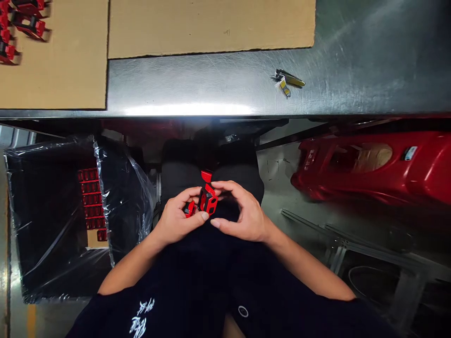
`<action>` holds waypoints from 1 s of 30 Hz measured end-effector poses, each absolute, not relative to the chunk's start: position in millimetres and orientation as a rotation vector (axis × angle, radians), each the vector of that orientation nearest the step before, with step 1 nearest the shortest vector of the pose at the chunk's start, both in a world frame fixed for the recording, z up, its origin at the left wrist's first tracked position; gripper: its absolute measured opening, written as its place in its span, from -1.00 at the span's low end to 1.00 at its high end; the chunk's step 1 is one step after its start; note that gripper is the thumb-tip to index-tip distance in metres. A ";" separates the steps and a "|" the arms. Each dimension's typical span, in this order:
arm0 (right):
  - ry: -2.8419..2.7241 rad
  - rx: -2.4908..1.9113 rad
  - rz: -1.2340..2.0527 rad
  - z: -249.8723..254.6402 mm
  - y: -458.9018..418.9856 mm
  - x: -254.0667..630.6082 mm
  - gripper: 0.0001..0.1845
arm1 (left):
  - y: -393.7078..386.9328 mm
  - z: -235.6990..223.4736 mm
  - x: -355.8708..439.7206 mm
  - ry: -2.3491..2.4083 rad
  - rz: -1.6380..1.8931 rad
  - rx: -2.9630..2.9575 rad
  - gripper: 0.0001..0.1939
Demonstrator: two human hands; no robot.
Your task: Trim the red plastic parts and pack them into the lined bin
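At the upper left of the frame, several red-and-black pieces [30, 24] lie on a cardboard sheet [70, 70]. Below them, at the left of the frame, stands a dark bin [45, 188] draped in clear plastic, with rows of red parts [92, 199] inside it. Near the centre of the frame, the left hand [183, 216] is closed on a red-and-black bracket [208, 201], its thumb against the bracket's lower edge; a further bit of red shows among its fingers, and I cannot tell whether that belongs to the same piece. Above, a second cardboard sheet [211, 26] lies along the top of the frame on a scratched metal table [183, 84]. Just right of the bracket, the right hand [246, 211] has its fingers curved to the bracket's upper part and its thumb spread away from them, near the lower corner; whether it grips, I cannot tell. A small tool [291, 79] with yellow on it lies on the table at the upper right. Below that, at the right of the frame, sits a big glossy red shell [423, 173], with a metal frame [373, 253] beneath it.
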State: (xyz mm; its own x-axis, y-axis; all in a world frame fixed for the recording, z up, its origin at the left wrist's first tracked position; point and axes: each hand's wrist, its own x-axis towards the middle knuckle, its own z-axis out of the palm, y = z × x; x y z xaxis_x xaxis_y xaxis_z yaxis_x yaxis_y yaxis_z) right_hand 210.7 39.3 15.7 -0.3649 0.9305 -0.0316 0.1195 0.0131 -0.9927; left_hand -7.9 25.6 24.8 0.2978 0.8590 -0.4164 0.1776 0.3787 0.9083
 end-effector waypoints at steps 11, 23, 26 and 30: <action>-1.399 -0.983 1.624 26.2 44.0 211.7 -0.83 | 32.0 18.4 -10.1 1.146 0.800 1.982 -0.53; -1.451 -1.040 1.375 18.3 39.4 208.8 -0.88 | 35.6 16.9 -15.3 1.249 0.794 1.709 -0.33; -1.488 -1.018 1.316 14.8 36.6 206.4 -0.84 | 31.2 15.5 -12.1 1.132 0.845 1.598 -0.25; -1.530 -0.987 1.257 9.6 33.0 200.0 -0.83 | 27.2 11.7 -7.0 1.068 0.907 1.624 -0.10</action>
